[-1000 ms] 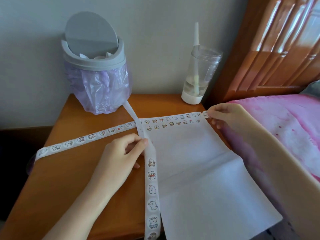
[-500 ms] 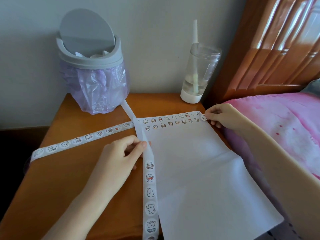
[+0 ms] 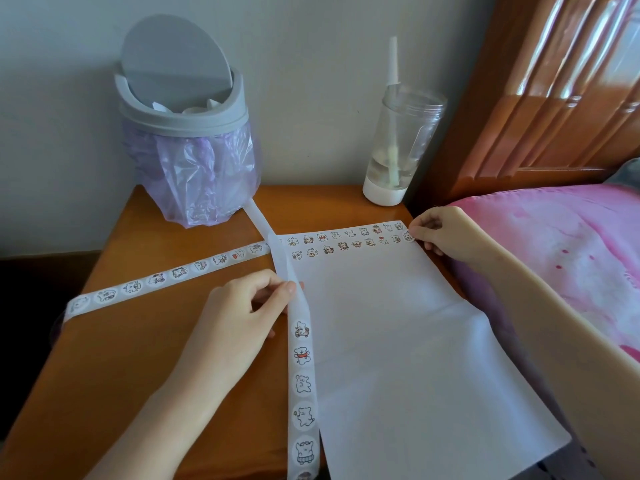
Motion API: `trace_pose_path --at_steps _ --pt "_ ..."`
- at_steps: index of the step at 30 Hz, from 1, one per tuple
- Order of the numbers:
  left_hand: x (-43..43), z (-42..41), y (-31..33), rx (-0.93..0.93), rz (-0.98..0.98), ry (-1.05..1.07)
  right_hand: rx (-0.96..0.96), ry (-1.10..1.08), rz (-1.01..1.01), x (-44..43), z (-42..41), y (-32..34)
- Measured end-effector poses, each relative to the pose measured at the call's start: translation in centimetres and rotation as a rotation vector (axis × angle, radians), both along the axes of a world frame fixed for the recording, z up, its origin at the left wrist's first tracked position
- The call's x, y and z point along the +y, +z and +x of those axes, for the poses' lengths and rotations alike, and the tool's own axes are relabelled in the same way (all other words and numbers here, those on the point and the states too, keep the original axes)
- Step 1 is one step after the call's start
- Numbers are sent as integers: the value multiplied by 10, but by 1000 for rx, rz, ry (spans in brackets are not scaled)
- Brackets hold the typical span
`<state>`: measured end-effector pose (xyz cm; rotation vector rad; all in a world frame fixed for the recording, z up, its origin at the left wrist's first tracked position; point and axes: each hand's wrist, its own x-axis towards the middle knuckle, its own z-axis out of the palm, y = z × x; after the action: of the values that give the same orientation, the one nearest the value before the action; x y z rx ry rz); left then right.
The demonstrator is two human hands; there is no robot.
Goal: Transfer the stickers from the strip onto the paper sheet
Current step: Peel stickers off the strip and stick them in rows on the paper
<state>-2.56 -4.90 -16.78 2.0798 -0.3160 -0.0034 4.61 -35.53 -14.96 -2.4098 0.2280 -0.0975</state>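
**Last corner of the row: skew, crease, sliding sheet**

Pinching a sticker (image 3: 408, 236) in the right grip (image 3: 440, 233), fingers curled round it, at the far right corner of the sheet (image 3: 398, 341), closing off two rows (image 3: 346, 242) already stuck along the far edge. Holding the strip (image 3: 302, 368) in the left grip (image 3: 239, 320), thumb and forefinger closed on a blank stretch beside the sheet's left edge, with several stickers left on it toward the near edge of the desk (image 3: 138, 358). More strip out to the desk's left edge, crossing the first near the sheet's far left corner. One piece or two: cannot tell.

Likely trouble, judging from here:
- Landing half off the paper, with so little margin at that corner, then sticking to the desk or a fingertip.
- Creasing if pressed flat at once rather than rolled down from one side.
- Dragging the sheet askew, since it hangs past the near edge and is weighted only by the grips.
- Snagging at the crossing when pulling the strip along.

Containers:
- Bin (image 3: 183, 109) at the far left corner, lid (image 3: 173, 57) tipped up, lined with a purple bag (image 3: 197, 174), white scraps (image 3: 197, 107) showing inside, and the blank end of the strip reaching its foot.
- Bottle (image 3: 401, 133) at the far right corner, clear and open-topped, holding a little clear liquid (image 3: 384, 168) and a straw (image 3: 393, 64). Near enough to the right grip to be tipped onto the paper.
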Motion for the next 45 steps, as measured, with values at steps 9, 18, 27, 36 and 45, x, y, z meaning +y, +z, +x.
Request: trace_pose_path --at_steps 9,18,27,36,45 --pt "0 0 0 -7 2 7 -49 16 -22 1 1 -3" --pt "0 0 0 -8 12 3 -73 14 -45 0 1 -6" --pt "-2 -2 2 -1 31 20 -143 -60 -14 -2 5 -15" --pt "-2 -2 5 4 55 17 -156 -72 -54 -1 7 -18" --pt "-3 -3 6 31 38 36 -154 -36 12 0 1 -15"
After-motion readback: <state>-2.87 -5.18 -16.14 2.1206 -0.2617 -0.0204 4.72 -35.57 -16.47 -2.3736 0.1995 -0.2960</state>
